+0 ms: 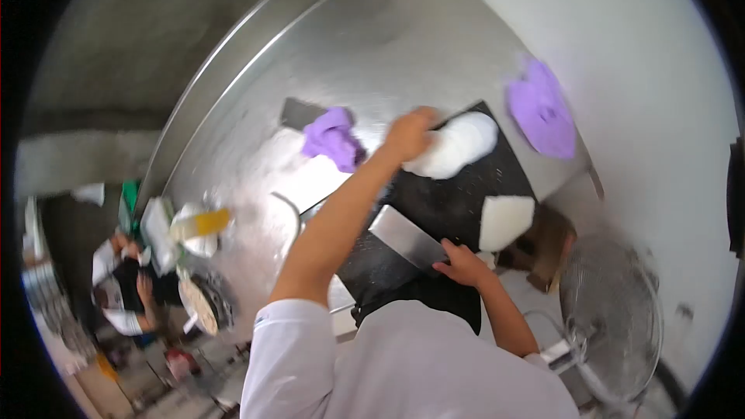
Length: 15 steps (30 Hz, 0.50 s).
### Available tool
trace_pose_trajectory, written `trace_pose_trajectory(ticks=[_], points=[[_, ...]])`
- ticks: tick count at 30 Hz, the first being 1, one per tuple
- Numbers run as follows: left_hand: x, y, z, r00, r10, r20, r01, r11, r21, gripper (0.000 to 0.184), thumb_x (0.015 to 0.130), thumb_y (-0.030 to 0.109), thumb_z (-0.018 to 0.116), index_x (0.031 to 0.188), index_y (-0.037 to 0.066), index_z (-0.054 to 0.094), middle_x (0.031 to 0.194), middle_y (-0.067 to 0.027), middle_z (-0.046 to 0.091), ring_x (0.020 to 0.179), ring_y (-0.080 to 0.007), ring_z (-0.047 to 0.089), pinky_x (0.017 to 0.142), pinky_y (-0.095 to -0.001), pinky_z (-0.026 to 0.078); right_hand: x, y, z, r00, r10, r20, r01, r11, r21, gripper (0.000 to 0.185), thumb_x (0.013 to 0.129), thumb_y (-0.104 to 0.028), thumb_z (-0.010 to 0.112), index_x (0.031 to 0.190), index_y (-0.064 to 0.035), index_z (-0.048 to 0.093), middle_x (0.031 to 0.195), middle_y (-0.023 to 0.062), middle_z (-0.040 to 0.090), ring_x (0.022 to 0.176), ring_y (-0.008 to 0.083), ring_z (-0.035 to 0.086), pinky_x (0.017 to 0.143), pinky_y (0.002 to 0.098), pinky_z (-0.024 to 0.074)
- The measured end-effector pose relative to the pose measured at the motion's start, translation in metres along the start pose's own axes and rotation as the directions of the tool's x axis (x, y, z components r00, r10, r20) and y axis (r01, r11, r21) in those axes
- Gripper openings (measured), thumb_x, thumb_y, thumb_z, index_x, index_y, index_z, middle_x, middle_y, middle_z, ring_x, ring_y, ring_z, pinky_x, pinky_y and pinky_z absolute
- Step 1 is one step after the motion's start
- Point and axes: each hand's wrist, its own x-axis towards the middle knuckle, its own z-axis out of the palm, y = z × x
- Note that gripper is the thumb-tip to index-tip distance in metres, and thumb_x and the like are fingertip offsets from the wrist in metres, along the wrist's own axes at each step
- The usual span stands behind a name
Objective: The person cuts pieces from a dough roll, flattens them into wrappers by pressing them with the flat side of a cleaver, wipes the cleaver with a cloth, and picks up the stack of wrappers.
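My right hand (464, 264) grips the handle of a cleaver (407, 238), whose wide blade lies flat just above or on a black cutting board (419, 202). My left hand (411, 137) is at the near-left end of a soft white slab (458, 147) on the board. Motion blurs its fingers, so I cannot tell whether they grip or only touch the slab. A second white piece (506, 222), thick with straight edges, sits at the board's right edge.
A purple cloth (334, 140) lies crumpled beside a grey metal plate (301, 114) on the steel table (372, 39). Another purple cloth (543, 109) is at the right by the wall. A fan (609, 318) stands lower right. At left are a yellow-filled container (203, 223) and another person (128, 283).
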Motion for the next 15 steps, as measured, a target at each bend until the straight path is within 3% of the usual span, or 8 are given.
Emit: trace_pose_trajectory(ticks=[4,7,9,10,11,12,14,15], points=[[-0.008,0.036,-0.010,0.983,0.170,0.071,-0.170,0.985,-0.006,0.044,0.080,0.013,0.072,0.121,0.008,0.059,0.117,-0.0157,0.063,0.105,-0.0365,0.063,0.093,-0.0482,0.050,0.009,-0.022,-0.011,0.997,0.005,0.075,0.000,0.998,-0.064,0.043,0.091,-0.027,0.073,0.112,0.0014,0.049,0.097,0.0319,0.067,0.098,0.0517,0.064,0.080,0.0543,0.0506],[-0.061,0.025,-0.031,0.968,0.135,-0.211,-0.161,0.980,-0.113,0.038,0.081,0.013,0.072,0.116,0.007,0.061,0.111,-0.0156,0.064,0.101,-0.0356,0.063,0.090,-0.0483,0.050,0.015,-0.018,-0.009,0.997,0.060,0.053,-0.057,0.997,-0.051,0.050,0.090,-0.029,0.075,0.120,0.0037,0.051,0.104,0.0329,0.067,0.103,0.0527,0.062,0.083,0.0530,0.0511],[-0.117,-0.016,-0.029,0.901,-0.116,-0.418,0.037,0.981,-0.192,0.032,0.081,0.011,0.072,0.112,0.006,0.063,0.105,-0.0151,0.065,0.102,-0.0360,0.063,0.089,-0.0466,0.049,0.020,-0.013,-0.009,0.996,0.013,0.090,-0.010,1.000,-0.029,0.052,0.090,-0.030,0.075,0.121,0.0033,0.052,0.105,0.0318,0.067,0.103,0.0519,0.063,0.084,0.0523,0.0514],[-0.154,-0.046,-0.020,0.758,-0.161,-0.632,0.097,0.986,-0.135,0.030,0.079,0.009,0.073,0.107,0.006,0.065,0.103,-0.0151,0.066,0.102,-0.0380,0.062,0.092,-0.0476,0.047,0.022,-0.010,-0.008,0.996,-0.023,0.083,0.022,1.000,0.014,0.054,0.089,-0.032,0.075,0.123,0.0030,0.052,0.105,0.0308,0.068,0.103,0.0511,0.064,0.085,0.0515,0.0517],[-0.198,-0.059,-0.029,0.687,-0.153,-0.711,0.279,0.958,0.063,0.031,0.077,0.008,0.074,0.106,0.005,0.065,0.102,-0.0168,0.066,0.103,-0.0390,0.061,0.092,-0.0498,0.045,0.021,-0.007,-0.007,0.994,-0.037,0.106,0.037,0.999,-0.005,0.054,0.089,-0.032,0.075,0.123,0.0030,0.052,0.105,0.0308,0.068,0.103,0.0511,0.064,0.085,0.0515,0.0517],[-0.243,-0.068,-0.030,0.532,-0.352,-0.770,0.552,0.834,0.001,0.037,0.078,0.010,0.075,0.113,0.005,0.064,0.107,-0.0174,0.064,0.106,-0.0391,0.059,0.092,-0.0510,0.044,0.020,-0.004,-0.005,0.996,-0.002,0.084,0.011,0.995,-0.100,0.057,0.089,-0.034,0.075,0.125,0.0027,0.053,0.107,0.0300,0.069,0.104,0.0496,0.065,0.086,0.0509,0.0515],[-0.320,-0.096,-0.015,0.303,-0.462,-0.833,0.857,0.514,0.026,0.048,0.078,0.011,0.076,0.123,0.007,0.060,0.117,-0.0169,0.061,0.113,-0.0377,0.056,0.094,-0.0503,0.043,0.026,-0.015,-0.003,0.996,-0.023,0.083,0.040,0.978,-0.202,0.060,0.088,-0.036,0.076,0.128,0.0024,0.053,0.109,0.0292,0.069,0.105,0.0481,0.066,0.088,0.0502,0.0512],[-0.353,-0.102,-0.016,0.353,-0.612,-0.708,0.854,0.519,-0.023,0.051,0.079,0.013,0.076,0.126,0.009,0.059,0.121,-0.0156,0.059,0.115,-0.0372,0.055,0.096,-0.0501,0.042,0.025,-0.033,-0.007,0.993,-0.006,0.117,0.016,0.997,-0.081,0.061,0.087,-0.036,0.077,0.130,0.0026,0.054,0.112,0.0293,0.068,0.106,0.0470,0.065,0.090,0.0500,0.0504]])
